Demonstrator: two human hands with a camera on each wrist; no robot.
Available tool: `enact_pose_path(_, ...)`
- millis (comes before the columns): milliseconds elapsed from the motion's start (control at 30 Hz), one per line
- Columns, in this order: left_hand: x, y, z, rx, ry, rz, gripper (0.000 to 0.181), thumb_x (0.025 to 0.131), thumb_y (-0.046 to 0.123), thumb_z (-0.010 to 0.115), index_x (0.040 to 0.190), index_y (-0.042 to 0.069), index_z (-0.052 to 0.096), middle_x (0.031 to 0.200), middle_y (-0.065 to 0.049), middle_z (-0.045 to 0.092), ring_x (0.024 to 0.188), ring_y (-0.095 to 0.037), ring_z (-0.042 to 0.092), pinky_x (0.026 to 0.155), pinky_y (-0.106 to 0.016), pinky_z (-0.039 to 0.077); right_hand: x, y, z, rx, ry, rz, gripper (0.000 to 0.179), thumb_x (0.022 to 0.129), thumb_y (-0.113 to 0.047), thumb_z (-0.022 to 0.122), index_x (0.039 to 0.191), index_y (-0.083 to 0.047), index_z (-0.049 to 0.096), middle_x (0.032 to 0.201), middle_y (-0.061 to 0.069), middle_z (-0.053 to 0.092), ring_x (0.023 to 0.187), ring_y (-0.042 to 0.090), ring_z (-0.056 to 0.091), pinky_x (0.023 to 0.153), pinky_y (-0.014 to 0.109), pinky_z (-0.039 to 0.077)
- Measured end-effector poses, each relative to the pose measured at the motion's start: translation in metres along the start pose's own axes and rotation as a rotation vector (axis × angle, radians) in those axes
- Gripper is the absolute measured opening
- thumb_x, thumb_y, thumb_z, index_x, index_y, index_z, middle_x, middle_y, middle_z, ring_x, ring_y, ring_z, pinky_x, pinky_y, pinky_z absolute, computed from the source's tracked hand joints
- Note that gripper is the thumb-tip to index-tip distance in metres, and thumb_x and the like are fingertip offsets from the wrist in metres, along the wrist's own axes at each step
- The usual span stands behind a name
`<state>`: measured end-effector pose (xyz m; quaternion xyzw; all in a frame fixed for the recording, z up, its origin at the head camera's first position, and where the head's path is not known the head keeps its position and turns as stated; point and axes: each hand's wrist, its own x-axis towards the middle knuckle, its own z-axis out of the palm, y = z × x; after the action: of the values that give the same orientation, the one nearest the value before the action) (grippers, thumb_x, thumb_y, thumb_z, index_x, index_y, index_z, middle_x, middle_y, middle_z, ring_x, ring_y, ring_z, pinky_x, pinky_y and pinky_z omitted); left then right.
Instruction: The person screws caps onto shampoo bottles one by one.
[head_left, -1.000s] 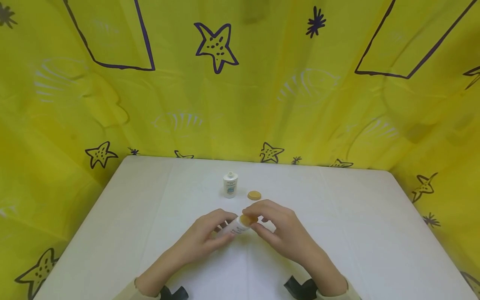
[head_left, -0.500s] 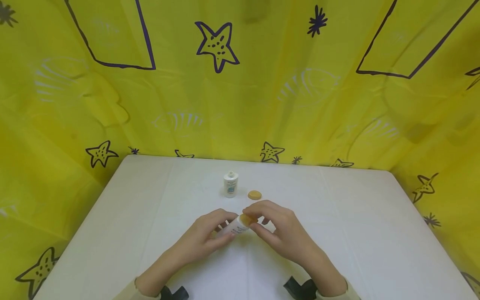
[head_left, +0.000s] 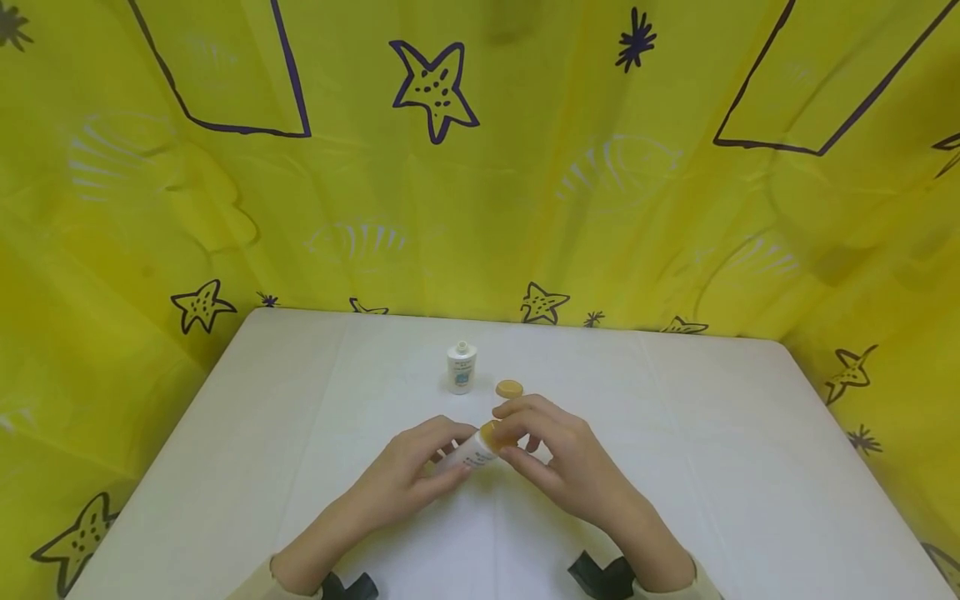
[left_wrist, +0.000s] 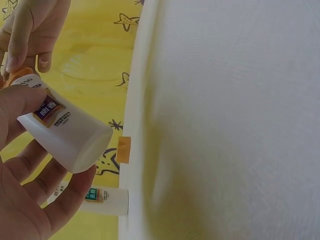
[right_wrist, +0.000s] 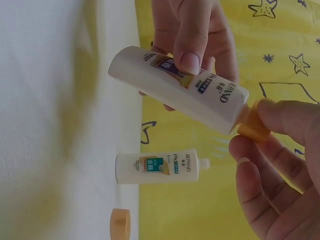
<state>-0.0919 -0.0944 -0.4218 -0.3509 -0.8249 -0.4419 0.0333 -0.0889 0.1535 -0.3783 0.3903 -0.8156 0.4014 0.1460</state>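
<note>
My left hand (head_left: 420, 467) grips a white shampoo bottle (right_wrist: 175, 87) with a purple label, thumb across its front. The bottle is tilted above the table. Its orange cap (right_wrist: 254, 124) sits at the neck, pinched between the thumb and fingers of my right hand (head_left: 558, 454). In the right wrist view a short strip of neck shows between cap and shoulder. Behind the hands stands a second white bottle (head_left: 461, 368) with a green label (right_wrist: 154, 165), uncapped, its narrow neck bare. Another orange cap (head_left: 509, 389) lies on the table just right of it.
A white cloth covers the table (head_left: 675, 433). Yellow curtain (head_left: 480, 208) with drawn starfish hangs behind the table and along both sides. Dark straps or mounts (head_left: 603, 575) sit at both wrists.
My right fingers have shifted on the cap, with one finger now lifted a little above it. The left hand, standing bottle and loose cap have stayed in place.
</note>
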Motion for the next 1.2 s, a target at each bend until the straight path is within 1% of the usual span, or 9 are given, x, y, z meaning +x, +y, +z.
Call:
enact_pose_path(67,0.0,-0.0008,-0.0001,0.004,0.002,-0.002,0.029,0.096,0.024,0.069,0.124,0.025,0.062,0.111,0.013,0.064,0.093,-0.005,0.061,0.077,-0.024,0.056,0.0006,-0.0001,-0.0008,0.009,0.0,-0.011,0.023,0.086,-0.006,0.076,0.106,-0.017,0.069,0.118,0.0,0.065,0.095,0.01,0.065,0.07,0.018,0.054)
enact_pose_path(167,0.0002,-0.0016,-0.0002,0.011,0.003,-0.007,0.029,0.096,0.025,0.069,0.124,0.026,0.062,0.11,0.013,0.064,0.093,-0.005,0.061,0.077,-0.024,0.056,0.0009,0.0001,-0.0016,0.021,-0.005,-0.013,0.031,0.084,0.001,0.074,0.11,-0.015,0.07,0.121,0.003,0.065,0.097,0.012,0.066,0.071,0.018,0.055)
enact_pose_path(333,0.0005,-0.0015,-0.0005,0.01,-0.003,-0.027,0.029,0.095,0.024,0.069,0.123,0.026,0.062,0.11,0.014,0.064,0.093,-0.005,0.062,0.077,-0.025,0.056,0.0012,0.0008,-0.0011,0.003,-0.01,-0.014,0.038,0.081,0.008,0.068,0.111,-0.014,0.072,0.122,0.004,0.065,0.106,0.017,0.066,0.074,0.016,0.055)
enact_pose_path(500,0.0007,-0.0008,-0.0007,0.006,-0.014,-0.045,0.029,0.095,0.026,0.069,0.123,0.027,0.062,0.111,0.015,0.064,0.093,-0.004,0.061,0.078,-0.025,0.056,0.0013,0.0017,-0.0005,-0.033,-0.006,-0.02,0.034,0.084,0.005,0.07,0.11,-0.016,0.073,0.12,0.001,0.065,0.113,0.019,0.064,0.075,0.015,0.053)
enact_pose_path(567,0.0008,-0.0007,-0.0008,0.007,-0.015,-0.046,0.029,0.095,0.026,0.069,0.123,0.027,0.062,0.111,0.015,0.064,0.093,-0.004,0.061,0.078,-0.025,0.056,0.0011,0.0017,-0.0005,-0.028,-0.012,-0.017,0.033,0.085,0.004,0.071,0.111,-0.016,0.073,0.121,0.001,0.065,0.112,0.018,0.064,0.076,0.015,0.053)
enact_pose_path(667,0.0006,-0.0006,-0.001,0.01,-0.013,-0.038,0.029,0.095,0.025,0.069,0.123,0.027,0.062,0.111,0.015,0.063,0.093,-0.004,0.061,0.077,-0.024,0.056,0.0008,0.0016,-0.0008,-0.024,-0.018,-0.013,0.033,0.085,0.001,0.073,0.112,-0.016,0.072,0.122,0.001,0.064,0.116,0.02,0.063,0.078,0.016,0.054)
enact_pose_path(767,0.0004,-0.0006,-0.0013,0.009,-0.01,-0.024,0.029,0.095,0.024,0.069,0.124,0.026,0.062,0.111,0.014,0.064,0.093,-0.004,0.061,0.077,-0.024,0.055,0.0003,0.0013,-0.0011,-0.042,-0.02,-0.01,0.032,0.084,-0.003,0.075,0.112,-0.018,0.072,0.123,0.0,0.064,0.12,0.021,0.061,0.088,0.021,0.054)
enact_pose_path(900,0.0003,-0.0003,-0.0016,0.006,-0.009,-0.013,0.029,0.096,0.024,0.068,0.124,0.026,0.062,0.111,0.014,0.064,0.094,-0.004,0.061,0.078,-0.025,0.055,0.0002,0.0008,-0.0011,-0.066,-0.024,-0.005,0.03,0.085,-0.007,0.077,0.112,-0.019,0.072,0.123,-0.002,0.064,0.124,0.022,0.058,0.101,0.027,0.049)
enact_pose_path(1200,0.0003,0.0004,-0.0013,-0.003,-0.008,0.001,0.028,0.096,0.023,0.068,0.123,0.026,0.062,0.111,0.013,0.064,0.094,-0.005,0.061,0.078,-0.025,0.056,0.0009,-0.0001,0.0003,-0.057,-0.029,-0.023,0.029,0.086,-0.007,0.076,0.113,-0.017,0.071,0.119,-0.005,0.067,0.119,0.019,0.062,0.101,0.021,0.047)
